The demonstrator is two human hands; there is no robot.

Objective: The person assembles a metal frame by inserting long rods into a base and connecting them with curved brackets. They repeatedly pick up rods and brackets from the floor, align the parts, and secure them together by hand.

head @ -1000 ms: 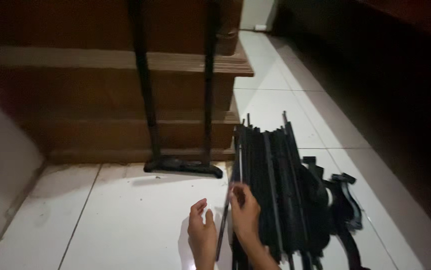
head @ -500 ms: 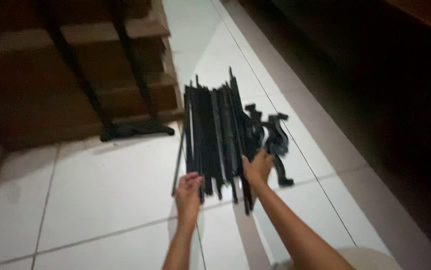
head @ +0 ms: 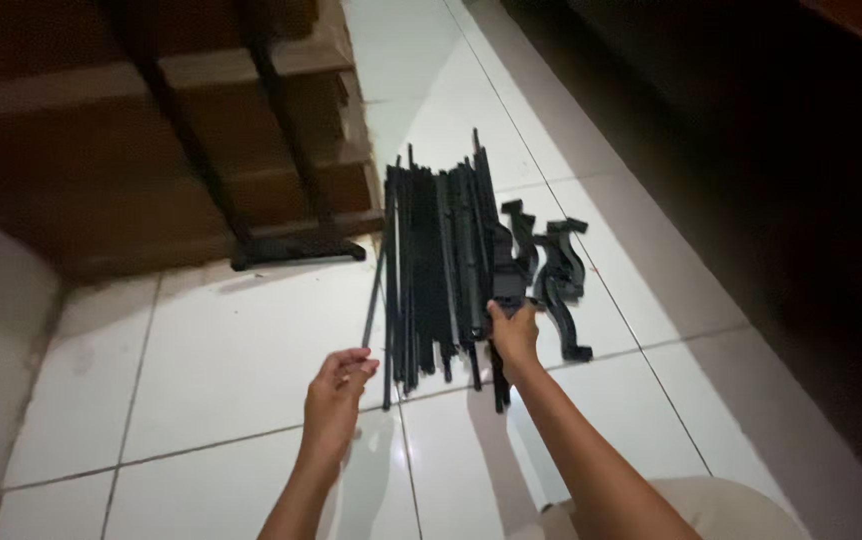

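Fingers (head: pixel 503 312) of the right hand (head: pixel 514 335) are curled around the near end of a black bar at the right side of the bundle of black rods (head: pixel 438 262), gripping it. Left hand (head: pixel 336 390) sits lower and to the left, fingers loosely bent with thumb and fingertips close together at the near tip of a thin single rod (head: pixel 375 295) that lies slightly apart from the bundle's left edge; can't tell if they actually pinch it or just touch it. The bundle lies flat on the white tiled floor (head: pixel 211 370), rods running lengthwise away from the person, near ends uneven, some crossing a grout line. Just right of the bundle, a few curved black brackets (head: pixel 554 272) lie on the floor, touching or overlapping each other, the nearest one close beside the right hand. Behind and to the left, brown wooden stairs (head: pixel 151 140) rise from the floor, with two dark metal posts (head: pixel 241 150) standing on a flat black base plate (head: pixel 296 247) near the far end of the bundle. Right side of the room is dark, details lost. Both forearms bare; a patch of light beige cloth (head: pixel 721 510) shows at the bottom edge under the right arm.
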